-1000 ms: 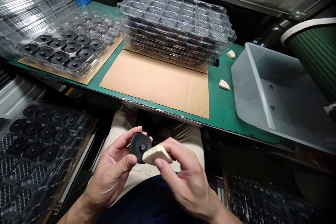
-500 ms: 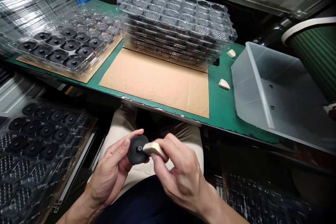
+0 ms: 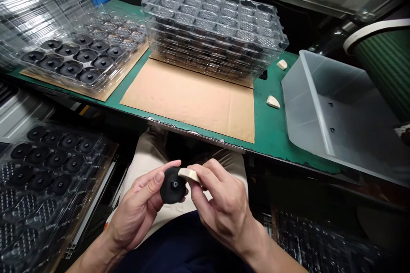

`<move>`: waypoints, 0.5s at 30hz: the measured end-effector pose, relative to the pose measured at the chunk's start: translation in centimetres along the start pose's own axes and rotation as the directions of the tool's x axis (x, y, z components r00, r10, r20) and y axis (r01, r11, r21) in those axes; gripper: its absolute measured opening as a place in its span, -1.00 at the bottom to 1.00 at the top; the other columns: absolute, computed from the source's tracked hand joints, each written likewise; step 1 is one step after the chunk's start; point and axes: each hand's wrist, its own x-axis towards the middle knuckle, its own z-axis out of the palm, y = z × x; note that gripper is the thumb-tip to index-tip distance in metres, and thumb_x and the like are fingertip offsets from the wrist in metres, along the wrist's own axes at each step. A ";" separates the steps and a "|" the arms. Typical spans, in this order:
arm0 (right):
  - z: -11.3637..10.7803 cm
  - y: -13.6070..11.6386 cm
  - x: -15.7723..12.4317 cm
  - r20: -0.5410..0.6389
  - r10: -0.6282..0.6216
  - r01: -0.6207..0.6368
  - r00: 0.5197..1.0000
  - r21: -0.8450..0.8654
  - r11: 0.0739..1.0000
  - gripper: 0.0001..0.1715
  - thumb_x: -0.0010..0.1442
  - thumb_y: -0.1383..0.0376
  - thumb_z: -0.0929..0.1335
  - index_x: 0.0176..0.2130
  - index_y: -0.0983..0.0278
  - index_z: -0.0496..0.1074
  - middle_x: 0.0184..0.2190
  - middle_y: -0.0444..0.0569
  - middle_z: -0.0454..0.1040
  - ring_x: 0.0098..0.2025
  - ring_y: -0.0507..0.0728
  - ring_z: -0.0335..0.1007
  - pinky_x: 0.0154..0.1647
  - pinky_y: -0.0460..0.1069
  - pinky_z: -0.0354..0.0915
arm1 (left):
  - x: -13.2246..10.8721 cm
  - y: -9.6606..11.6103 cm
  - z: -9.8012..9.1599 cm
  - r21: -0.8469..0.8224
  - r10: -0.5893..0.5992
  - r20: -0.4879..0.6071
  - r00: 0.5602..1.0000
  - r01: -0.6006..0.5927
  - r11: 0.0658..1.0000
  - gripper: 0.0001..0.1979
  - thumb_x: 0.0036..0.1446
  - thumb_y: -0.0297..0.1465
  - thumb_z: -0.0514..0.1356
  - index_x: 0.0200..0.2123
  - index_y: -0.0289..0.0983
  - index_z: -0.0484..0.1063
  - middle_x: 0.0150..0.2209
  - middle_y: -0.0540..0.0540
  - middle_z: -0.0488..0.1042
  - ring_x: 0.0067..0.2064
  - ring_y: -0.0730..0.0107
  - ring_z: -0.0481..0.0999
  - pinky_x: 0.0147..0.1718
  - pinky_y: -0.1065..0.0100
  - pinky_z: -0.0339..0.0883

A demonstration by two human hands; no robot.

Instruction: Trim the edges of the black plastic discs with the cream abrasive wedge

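Observation:
Above my lap, my left hand (image 3: 144, 202) grips a round black disc (image 3: 169, 194) by its edge, thumb at the upper left. A short raised stub with a light ring stands at the disc's middle and faces up toward me. My right hand (image 3: 221, 202) pinches a small cream-coloured block (image 3: 189, 174) between thumb and fingers. The block's left tip is at the disc's upper right, near the stub; whether it presses on the surface I cannot tell. The undersides of the disc and the fingers behind it are hidden.
Clear trays (image 3: 214, 30) stand stacked on the green bench (image 3: 205, 130) behind a cardboard sheet (image 3: 188, 98). Another tray (image 3: 105, 79) of black discs lies left, a further one (image 3: 86, 170) lower left. Two cream blocks (image 3: 273, 102) lie near a translucent bin (image 3: 297, 106) at right.
The disc has shifted slightly right and down and turned a little in my left hand. The cream block has moved from beside the stub to above it, toward the disc's upper right edge.

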 end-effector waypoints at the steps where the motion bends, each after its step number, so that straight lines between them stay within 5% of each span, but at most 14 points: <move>1: 0.1 0.0 0.0 -0.029 0.003 -0.003 1.000 -0.015 1.000 -0.85 0.38 0.41 0.27 -0.10 0.24 0.41 -0.31 -0.08 0.30 -0.33 0.07 0.19 -0.30 0.03 0.13 | 0.0 0.0 0.0 0.001 -0.004 0.012 1.000 0.004 1.000 -0.61 0.28 -0.25 0.30 0.12 -0.25 0.58 0.07 -0.19 0.62 0.01 0.23 0.60 0.00 0.40 0.52; 6: 0.0 -0.2 -0.1 0.057 0.070 -0.076 0.996 0.106 0.991 -0.82 0.37 0.37 0.29 -0.33 0.23 0.28 -0.44 -0.16 0.19 -0.43 0.04 0.12 -0.38 0.01 0.11 | 0.1 0.2 -0.2 -0.012 0.028 -0.029 0.999 -0.028 1.000 -0.63 0.30 -0.26 0.28 0.13 -0.21 0.58 0.06 -0.15 0.62 0.00 0.29 0.60 0.02 0.44 0.48; 12: 0.3 -0.2 0.0 -0.074 -0.054 0.053 0.996 -0.021 0.998 -0.75 0.37 0.43 0.28 0.02 0.23 0.39 -0.28 -0.06 0.35 -0.28 0.10 0.26 -0.26 0.03 0.19 | 0.1 0.4 0.0 0.058 -0.030 0.080 0.996 0.025 0.998 -0.64 0.32 -0.24 0.24 0.11 -0.24 0.59 -0.07 -0.18 0.64 -0.14 0.26 0.59 -0.16 0.34 0.55; 15: 0.6 -0.3 -0.2 -0.021 0.058 -0.056 0.998 0.077 0.995 -0.90 0.39 0.38 0.28 -0.24 0.24 0.33 -0.40 -0.13 0.24 -0.39 0.06 0.16 -0.34 0.01 0.14 | 0.1 0.5 0.1 0.021 0.046 -0.022 0.999 -0.046 0.999 -0.64 0.31 -0.25 0.28 0.13 -0.20 0.58 0.00 -0.14 0.64 0.01 0.30 0.57 0.03 0.43 0.47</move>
